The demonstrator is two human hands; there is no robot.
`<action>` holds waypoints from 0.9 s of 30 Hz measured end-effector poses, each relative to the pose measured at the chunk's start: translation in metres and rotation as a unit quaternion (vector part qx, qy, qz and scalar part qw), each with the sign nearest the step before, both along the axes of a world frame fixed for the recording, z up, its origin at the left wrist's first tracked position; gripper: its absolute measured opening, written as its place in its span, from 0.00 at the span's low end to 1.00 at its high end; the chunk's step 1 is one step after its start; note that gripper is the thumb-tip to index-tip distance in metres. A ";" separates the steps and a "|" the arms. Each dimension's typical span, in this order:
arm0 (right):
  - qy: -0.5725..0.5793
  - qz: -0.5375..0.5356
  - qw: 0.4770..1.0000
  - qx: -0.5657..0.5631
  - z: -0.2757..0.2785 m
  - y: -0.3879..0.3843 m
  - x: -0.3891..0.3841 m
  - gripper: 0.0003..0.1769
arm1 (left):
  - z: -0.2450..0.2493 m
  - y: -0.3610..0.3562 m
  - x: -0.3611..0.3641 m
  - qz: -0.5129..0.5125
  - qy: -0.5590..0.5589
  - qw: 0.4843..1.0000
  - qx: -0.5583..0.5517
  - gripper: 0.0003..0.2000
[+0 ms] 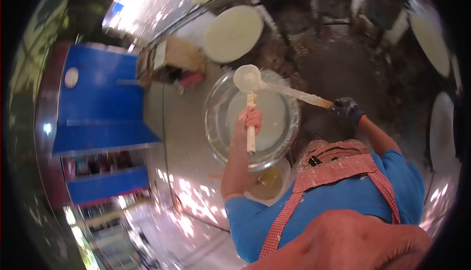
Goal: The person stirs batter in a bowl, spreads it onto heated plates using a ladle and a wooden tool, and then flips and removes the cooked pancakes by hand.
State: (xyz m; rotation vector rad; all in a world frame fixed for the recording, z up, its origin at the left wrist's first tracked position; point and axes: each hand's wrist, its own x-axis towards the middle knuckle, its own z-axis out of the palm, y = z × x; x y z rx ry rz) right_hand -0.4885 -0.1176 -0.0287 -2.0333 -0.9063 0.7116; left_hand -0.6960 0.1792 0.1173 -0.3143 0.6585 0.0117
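My left hand [252, 118] is bare and closed around a pale wooden stick [251, 142], held upright in view over a wide basin [210, 118]. Whitish batter [274, 122] fills the basin, which seems lined with clear plastic. My right hand [347, 110], in a dark glove, grips the wooden end of a long ladle [294, 93]. Batter coats the ladle's shaft and its round cup, which hangs above the basin's far side. The top of the stick overlaps the area just below the cup.
Round pale flatbreads [233, 33] lie on dark round plates in an arc ahead and to the right. Nearer me, below the basin, sits a bowl [257, 191] of yellowish liquid. A cardboard box [184, 59] stands beyond the basin; a blue cabinet [100, 108] is at left.
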 end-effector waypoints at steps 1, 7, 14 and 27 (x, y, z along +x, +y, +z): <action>-0.004 -0.039 0.999 0.003 0.017 -0.020 0.001 0.15 | 0.009 -0.001 0.019 -0.039 -0.004 0.999 0.003 0.02; 0.182 -0.324 0.893 0.254 0.057 -0.128 -0.029 0.13 | 0.021 -0.085 0.114 -0.280 -0.176 0.885 0.327 0.03; -0.019 -0.443 0.874 -0.199 -0.005 -0.308 -0.124 0.19 | -0.042 -0.273 0.269 -0.536 -0.041 0.827 -0.164 0.20; -0.301 -0.741 0.545 -0.249 0.045 -0.463 -0.138 0.25 | -0.074 -0.721 0.385 -0.670 -0.448 0.429 0.408 0.20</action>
